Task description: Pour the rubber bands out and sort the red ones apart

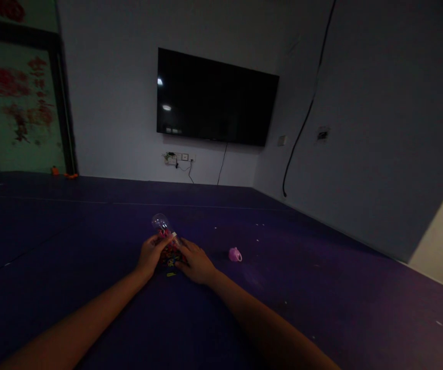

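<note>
A clear plastic container (160,222) with a rounded end lies tilted between my hands, with small pink and red pieces inside. My left hand (152,253) is closed round its near left part. My right hand (197,262) rests against its right side, over a pile of small multicoloured pieces (170,255) on the purple floor. Whether the right fingers grip anything is hard to make out in the dim light. A yellow piece (171,274) lies just in front of the pile. To the right sits a pink cap (235,254) with a ring.
The purple floor (109,226) carries scattered white specks. A black television (217,97) hangs on the far wall above sockets (185,156) and cables. A black cord (306,121) hangs at the right wall. Orange objects (55,170) lie by the door at left.
</note>
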### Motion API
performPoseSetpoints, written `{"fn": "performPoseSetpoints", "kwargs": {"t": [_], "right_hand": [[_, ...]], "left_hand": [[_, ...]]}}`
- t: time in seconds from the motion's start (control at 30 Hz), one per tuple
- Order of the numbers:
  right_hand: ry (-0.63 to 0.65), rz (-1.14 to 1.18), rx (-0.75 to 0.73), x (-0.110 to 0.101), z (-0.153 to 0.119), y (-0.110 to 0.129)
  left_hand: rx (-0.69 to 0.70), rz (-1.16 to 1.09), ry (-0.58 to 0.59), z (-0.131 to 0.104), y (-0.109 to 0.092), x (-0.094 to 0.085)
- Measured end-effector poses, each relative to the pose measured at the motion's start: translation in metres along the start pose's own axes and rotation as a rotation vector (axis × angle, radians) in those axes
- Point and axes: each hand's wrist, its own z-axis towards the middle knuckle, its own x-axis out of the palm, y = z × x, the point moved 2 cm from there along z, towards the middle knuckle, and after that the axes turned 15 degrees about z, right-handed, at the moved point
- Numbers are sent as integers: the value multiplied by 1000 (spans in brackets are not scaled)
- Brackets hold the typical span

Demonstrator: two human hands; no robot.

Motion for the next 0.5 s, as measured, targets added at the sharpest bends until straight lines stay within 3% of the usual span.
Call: {"fn": "performPoseSetpoints", "kwargs": {"t": [0.23, 0.5], "right_hand": [[21, -22, 34, -3, -3, 4], [-63, 58, -3, -6, -1, 6]], "left_hand": [[23, 56, -135, 2, -2, -3], [246, 332, -276, -2, -7, -6]]}}
